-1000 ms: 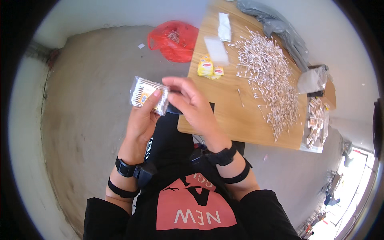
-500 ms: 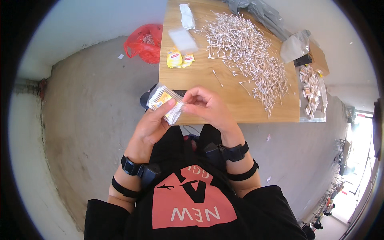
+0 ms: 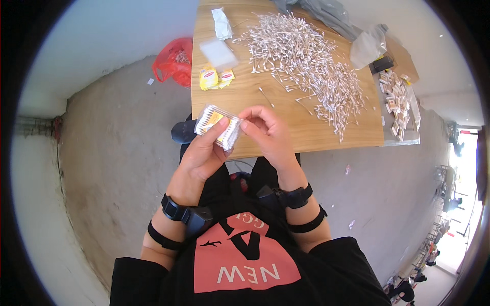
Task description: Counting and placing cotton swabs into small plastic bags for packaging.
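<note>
My left hand (image 3: pixel 206 148) grips a clear packet of cotton swabs (image 3: pixel 210 118), its thumb pressed on the yellow label at the front. White swab tips line both ends of the packet. At the packet's upper right edge, my right hand (image 3: pixel 268 131) pinches the clear plastic between thumb and forefinger. Both hands are over the near left edge of the wooden table (image 3: pixel 250 148). Beyond them, a large heap of loose cotton swabs (image 3: pixel 301 56) covers much of the tabletop, and a single swab (image 3: pixel 266 97) lies apart from it.
On the table's left side are yellow cards (image 3: pixel 208 78), a stack of clear plastic sleeves (image 3: pixel 218 54) and a white packet (image 3: pixel 221 23). A red bag (image 3: pixel 173 64) sits on the floor beyond. At right are packed swabs (image 3: pixel 395 102), a cardboard box (image 3: pixel 402 61) and a clear bag (image 3: pixel 368 47).
Both hands and the packet have shifted slightly in the view, with the right fingers still at the packet's edge. The whole view has turned a little.
</note>
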{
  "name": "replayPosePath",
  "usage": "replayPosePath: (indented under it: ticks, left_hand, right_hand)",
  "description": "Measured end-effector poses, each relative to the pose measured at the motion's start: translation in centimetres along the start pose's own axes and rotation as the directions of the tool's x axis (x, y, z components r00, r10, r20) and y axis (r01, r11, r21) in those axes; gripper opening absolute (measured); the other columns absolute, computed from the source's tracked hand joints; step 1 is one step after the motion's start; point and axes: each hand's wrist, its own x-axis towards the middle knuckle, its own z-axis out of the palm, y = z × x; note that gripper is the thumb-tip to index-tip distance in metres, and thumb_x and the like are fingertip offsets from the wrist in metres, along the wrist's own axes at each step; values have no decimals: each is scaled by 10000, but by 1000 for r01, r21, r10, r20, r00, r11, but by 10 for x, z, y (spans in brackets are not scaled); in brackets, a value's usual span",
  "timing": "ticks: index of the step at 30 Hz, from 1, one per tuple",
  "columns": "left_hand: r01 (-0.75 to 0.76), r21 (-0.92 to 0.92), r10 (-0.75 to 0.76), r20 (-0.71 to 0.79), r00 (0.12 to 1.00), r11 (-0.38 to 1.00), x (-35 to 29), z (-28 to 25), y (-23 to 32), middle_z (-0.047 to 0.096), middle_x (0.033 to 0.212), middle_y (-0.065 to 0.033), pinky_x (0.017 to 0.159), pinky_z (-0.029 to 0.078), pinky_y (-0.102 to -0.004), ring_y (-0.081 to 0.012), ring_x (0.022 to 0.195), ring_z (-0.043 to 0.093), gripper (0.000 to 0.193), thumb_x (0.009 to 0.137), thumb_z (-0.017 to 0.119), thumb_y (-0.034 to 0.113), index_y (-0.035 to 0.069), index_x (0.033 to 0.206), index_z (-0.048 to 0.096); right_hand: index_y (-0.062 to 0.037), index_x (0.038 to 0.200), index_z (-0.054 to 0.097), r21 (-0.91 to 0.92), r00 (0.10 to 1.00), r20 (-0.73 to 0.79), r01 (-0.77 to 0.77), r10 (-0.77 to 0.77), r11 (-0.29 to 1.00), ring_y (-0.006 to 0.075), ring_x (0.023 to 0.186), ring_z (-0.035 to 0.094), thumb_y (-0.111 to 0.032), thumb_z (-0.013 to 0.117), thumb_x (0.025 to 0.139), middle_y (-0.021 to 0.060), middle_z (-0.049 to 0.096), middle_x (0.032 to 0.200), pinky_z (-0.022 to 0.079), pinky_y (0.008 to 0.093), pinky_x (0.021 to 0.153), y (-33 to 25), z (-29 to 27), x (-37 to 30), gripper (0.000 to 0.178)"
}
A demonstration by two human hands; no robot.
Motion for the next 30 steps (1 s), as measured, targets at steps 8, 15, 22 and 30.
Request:
replayPosePath:
  ticks: [8,15,22,30]
  left_hand:
    - [-4,40,6,-64,998,999,18,11,-17,662,977,3,668,495,-233,-104,850,638,210,911,632,210,119,1093,577]
    - [-61,27,61,6,998,998,25,20,-21,656,1029,-26,713,520,-253,-126,866,638,243,931,602,225,111,1140,551]
    - [-172,-49,165,-121,979,984,29,17,-30,644,1042,-33,800,508,-276,-131,938,627,257,912,628,183,78,1136,556]
    - [-209,-39,202,-136,970,977,36,4,-35,628,1085,5,817,460,-293,-121,976,585,276,913,624,191,119,1169,551]
  right_hand:
    - [10,1077,545,-221,968,-239,22,-76,975,88,746,583,-31,617,876,51,599,864,488,219,683,10,-3,-5,217]
    - [-1,1159,486,-116,981,-191,-48,25,992,89,697,574,-14,598,870,52,592,844,481,218,651,12,-11,-6,310]
    - [-24,1086,553,-333,905,-373,73,-203,940,68,701,547,-42,643,850,31,597,840,443,206,636,18,5,-9,253]
    - [-25,922,614,-141,979,-189,-108,80,984,82,785,595,-150,746,803,10,612,841,467,228,671,31,1,-9,217]
